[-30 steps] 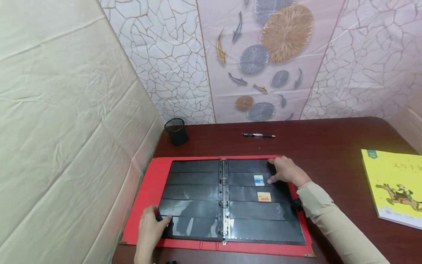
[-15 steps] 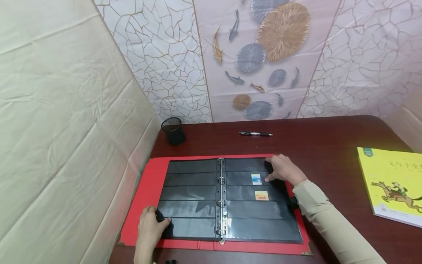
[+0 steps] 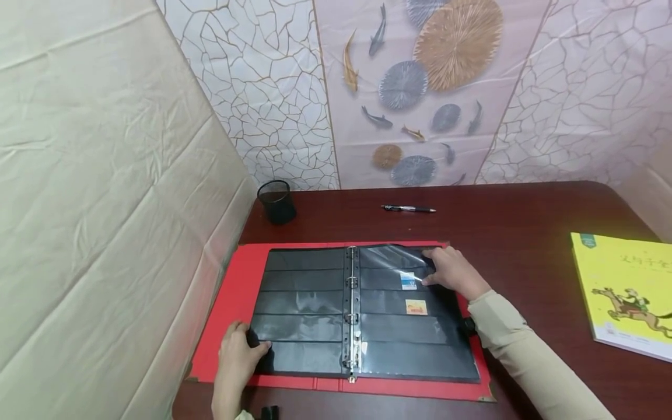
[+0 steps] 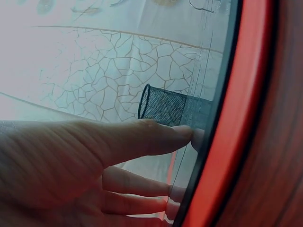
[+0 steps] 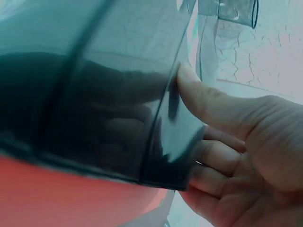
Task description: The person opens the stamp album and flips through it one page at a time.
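Note:
A red stamp album [image 3: 217,326] lies spread on the table, its ring binding [image 3: 352,315] in the middle. On the black right-hand page [image 3: 415,361] are a blue-and-white stamp [image 3: 408,281] and an orange-yellow stamp [image 3: 416,307]. My right hand [image 3: 455,273] pinches that page's upper outer corner, thumb on top and fingers behind it, as the right wrist view shows; the corner is lifted off the cover. At the lower outer corner of the black left-hand page [image 3: 299,326], my left hand [image 3: 236,353] rests with extended thumb and fingers touching the sheet.
Behind the album stand a black mesh pen cup [image 3: 277,203] and a pen [image 3: 408,208] lying flat. A yellow book [image 3: 625,291] is at the table's right side. A cloth-covered wall [image 3: 131,233] borders the left edge.
The right-hand page's upper part has risen and bowed, with a bright glare now across its top strips. My right hand keeps its pinch there; the left hand stays at its corner.

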A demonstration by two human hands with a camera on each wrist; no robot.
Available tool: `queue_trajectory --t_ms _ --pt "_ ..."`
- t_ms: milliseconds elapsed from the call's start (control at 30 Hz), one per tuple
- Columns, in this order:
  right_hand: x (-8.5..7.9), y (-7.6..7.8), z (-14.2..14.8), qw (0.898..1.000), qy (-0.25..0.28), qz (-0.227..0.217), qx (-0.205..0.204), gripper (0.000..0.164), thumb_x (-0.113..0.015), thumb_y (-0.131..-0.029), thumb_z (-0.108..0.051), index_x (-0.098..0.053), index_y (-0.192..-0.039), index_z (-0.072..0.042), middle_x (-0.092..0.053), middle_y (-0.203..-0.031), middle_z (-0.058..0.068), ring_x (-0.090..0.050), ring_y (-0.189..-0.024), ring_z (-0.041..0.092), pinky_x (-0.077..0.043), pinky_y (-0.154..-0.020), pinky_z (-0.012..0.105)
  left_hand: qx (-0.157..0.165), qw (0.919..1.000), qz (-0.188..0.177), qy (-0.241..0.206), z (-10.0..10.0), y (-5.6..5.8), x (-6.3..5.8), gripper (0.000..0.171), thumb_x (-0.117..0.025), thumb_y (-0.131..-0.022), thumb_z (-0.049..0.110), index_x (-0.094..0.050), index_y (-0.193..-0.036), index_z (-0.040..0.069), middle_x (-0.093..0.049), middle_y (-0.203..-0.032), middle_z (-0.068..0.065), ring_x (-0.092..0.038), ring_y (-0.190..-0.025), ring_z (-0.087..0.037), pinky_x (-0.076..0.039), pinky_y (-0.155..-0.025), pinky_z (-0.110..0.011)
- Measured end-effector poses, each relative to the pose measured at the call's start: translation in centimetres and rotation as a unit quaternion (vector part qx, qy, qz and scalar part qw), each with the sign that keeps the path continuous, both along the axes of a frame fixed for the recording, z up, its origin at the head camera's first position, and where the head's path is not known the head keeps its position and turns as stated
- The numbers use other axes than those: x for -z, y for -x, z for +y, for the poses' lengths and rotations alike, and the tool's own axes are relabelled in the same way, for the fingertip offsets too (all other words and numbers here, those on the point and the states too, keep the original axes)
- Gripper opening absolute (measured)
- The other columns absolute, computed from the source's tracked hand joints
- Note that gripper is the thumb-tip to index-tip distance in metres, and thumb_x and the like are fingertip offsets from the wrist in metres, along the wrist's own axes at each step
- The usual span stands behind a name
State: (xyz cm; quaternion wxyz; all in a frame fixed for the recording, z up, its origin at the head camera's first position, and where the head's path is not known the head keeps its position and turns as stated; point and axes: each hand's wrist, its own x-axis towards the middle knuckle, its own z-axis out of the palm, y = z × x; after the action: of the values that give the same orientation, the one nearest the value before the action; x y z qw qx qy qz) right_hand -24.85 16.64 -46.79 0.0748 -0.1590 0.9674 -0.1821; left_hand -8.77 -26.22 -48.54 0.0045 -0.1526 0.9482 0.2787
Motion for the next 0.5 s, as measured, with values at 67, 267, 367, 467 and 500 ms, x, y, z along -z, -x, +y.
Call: queue_trajectory --t_ms 67,267,367,467,500 --pt "0.0 -0.6 -0.4 1.000 0.004 0.017 0.013 0.062 -0.091 -0.075 -0.012 -0.063 -0.125 0.012 -0.067 -0.115 0.029 -0.067 -0.090 0.034 -0.055 -0.085 0.053 0.000 1.0000 -0.003 0.002 -0.1 0.0 -0.1 0.063 -0.084 -0.077 0.012 -0.056 -0.121 -0.023 -0.043 -0.139 -0.043 -0.043 -0.129 -0.058 -0.039 -0.099 -0.070" --pt "0.2 -1.8 -1.7 0.992 -0.027 0.103 0.065 0.054 -0.091 -0.071 -0.008 -0.068 -0.117 0.010 -0.072 -0.098 0.025 -0.066 -0.089 0.042 -0.042 -0.096 0.066 0.002 0.9999 -0.009 0.010 -0.2 0.1 -0.4 0.063 -0.084 -0.077 0.013 -0.056 -0.121 -0.023 -0.043 -0.139 -0.044 -0.043 -0.128 -0.059 -0.039 -0.099 -0.070" --pt "0.2 -2.3 -1.7 0.990 -0.016 0.112 0.090 0.055 -0.092 -0.071 -0.008 -0.069 -0.118 0.008 -0.071 -0.094 0.023 -0.062 -0.093 0.047 -0.035 -0.097 0.072 0.004 0.9999 -0.011 0.011 0.0 0.0 -0.4 0.063 -0.085 -0.078 0.013 -0.056 -0.120 -0.024 -0.042 -0.139 -0.044 -0.043 -0.129 -0.058 -0.038 -0.099 -0.070" --pt "0.4 -2.5 -1.2 0.991 0.012 0.097 0.096 0.051 -0.090 -0.074 -0.009 -0.070 -0.118 0.007 -0.071 -0.093 0.023 -0.062 -0.081 0.042 -0.047 -0.080 0.064 0.004 0.9998 -0.014 0.010 0.2 0.0 -0.3 0.063 -0.085 -0.078 0.013 -0.056 -0.121 -0.024 -0.043 -0.139 -0.044 -0.043 -0.129 -0.058 -0.039 -0.099 -0.070" --pt "0.5 -2.6 -1.0 0.991 0.017 0.090 0.096 0.051 -0.089 -0.075 -0.010 -0.069 -0.119 0.007 -0.071 -0.098 0.024 -0.062 -0.081 0.041 -0.048 -0.076 0.063 0.005 0.9998 -0.013 0.010 0.3 0.1 -0.3 0.063 -0.085 -0.078 0.013 -0.056 -0.120 -0.024 -0.043 -0.138 -0.044 -0.043 -0.128 -0.058 -0.039 -0.099 -0.070"
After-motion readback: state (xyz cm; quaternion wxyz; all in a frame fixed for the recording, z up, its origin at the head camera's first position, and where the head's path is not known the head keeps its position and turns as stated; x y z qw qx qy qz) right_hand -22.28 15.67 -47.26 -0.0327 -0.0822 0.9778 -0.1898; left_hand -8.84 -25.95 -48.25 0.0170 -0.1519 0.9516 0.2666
